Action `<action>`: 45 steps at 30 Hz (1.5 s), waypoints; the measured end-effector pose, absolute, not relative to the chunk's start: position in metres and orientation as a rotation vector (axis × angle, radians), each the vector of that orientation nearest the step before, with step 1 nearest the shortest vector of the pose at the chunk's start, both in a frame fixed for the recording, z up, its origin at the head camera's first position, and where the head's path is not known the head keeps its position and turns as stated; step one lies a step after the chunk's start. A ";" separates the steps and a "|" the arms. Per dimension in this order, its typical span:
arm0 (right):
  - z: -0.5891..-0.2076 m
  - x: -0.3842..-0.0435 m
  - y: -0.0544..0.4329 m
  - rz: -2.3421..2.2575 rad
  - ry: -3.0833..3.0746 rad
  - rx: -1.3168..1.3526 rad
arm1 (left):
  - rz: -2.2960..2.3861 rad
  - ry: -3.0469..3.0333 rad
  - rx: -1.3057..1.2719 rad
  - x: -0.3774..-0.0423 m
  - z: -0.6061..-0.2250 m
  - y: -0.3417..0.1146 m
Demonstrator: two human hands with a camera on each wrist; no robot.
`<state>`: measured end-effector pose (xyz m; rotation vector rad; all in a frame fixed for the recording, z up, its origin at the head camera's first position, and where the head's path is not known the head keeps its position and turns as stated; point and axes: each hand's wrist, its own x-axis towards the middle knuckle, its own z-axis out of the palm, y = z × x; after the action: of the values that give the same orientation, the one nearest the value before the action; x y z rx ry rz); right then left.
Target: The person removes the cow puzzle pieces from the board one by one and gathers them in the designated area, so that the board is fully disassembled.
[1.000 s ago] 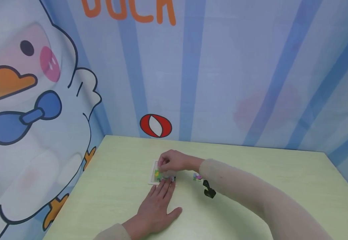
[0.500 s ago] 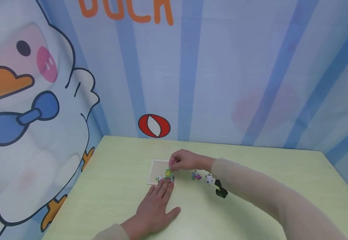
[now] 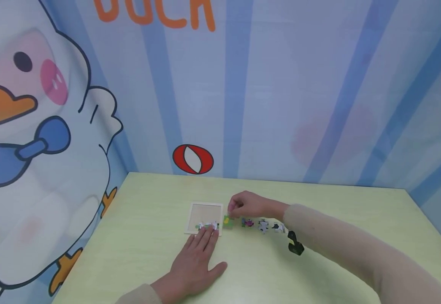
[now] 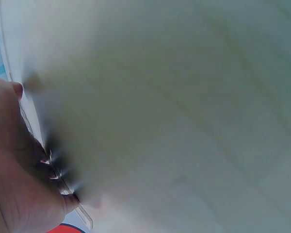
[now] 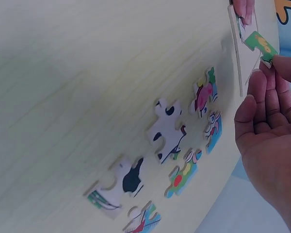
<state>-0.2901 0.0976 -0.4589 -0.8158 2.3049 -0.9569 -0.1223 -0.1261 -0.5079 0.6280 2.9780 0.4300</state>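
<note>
My right hand (image 3: 252,204) pinches a green jigsaw piece with a yellow figure (image 5: 259,43) between thumb and fingertips. It holds the piece just right of a small pale puzzle tray (image 3: 222,209). Fingers straight, my left hand (image 3: 198,264) lies flat on the table, its fingertips at the tray's near edge. Those fingertips partly cover white-and-green pieces (image 3: 206,225) set along the tray's near side. In the left wrist view, only part of the left hand (image 4: 19,170) shows at the edge; the fingertips are blurred.
Loose jigsaw pieces lie in rows right of the tray: a pink-figured one (image 5: 203,94), a black-spotted white one (image 5: 168,131), a white one with a black patch (image 5: 121,184) and several others. A dark device (image 3: 295,244) hangs below the right wrist. A duck-print cloth wall (image 3: 273,105) stands behind the table.
My right hand has moved right, carrying the green piece from over the tray to beyond its right edge. More of the tray and loose pieces now shows. The left hand stays put.
</note>
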 end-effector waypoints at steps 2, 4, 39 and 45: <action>-0.457 -0.289 0.102 -0.963 2.310 -0.801 | 0.436 2.975 0.629 -0.122 -0.508 -0.126; -0.456 -0.288 0.106 -0.974 2.310 -0.791 | 0.436 2.979 0.633 -0.122 -0.508 -0.127; -0.459 -0.266 0.149 -0.987 2.321 -0.736 | 0.444 2.967 0.628 -0.120 -0.505 -0.127; -0.463 -0.262 0.148 -0.982 2.327 -0.800 | 0.456 2.956 0.627 -0.119 -0.503 -0.127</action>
<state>-0.2624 0.1482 -0.4631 -0.7995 2.3271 -0.9816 -0.1190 -0.1269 -0.5033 0.6265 2.9563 0.4555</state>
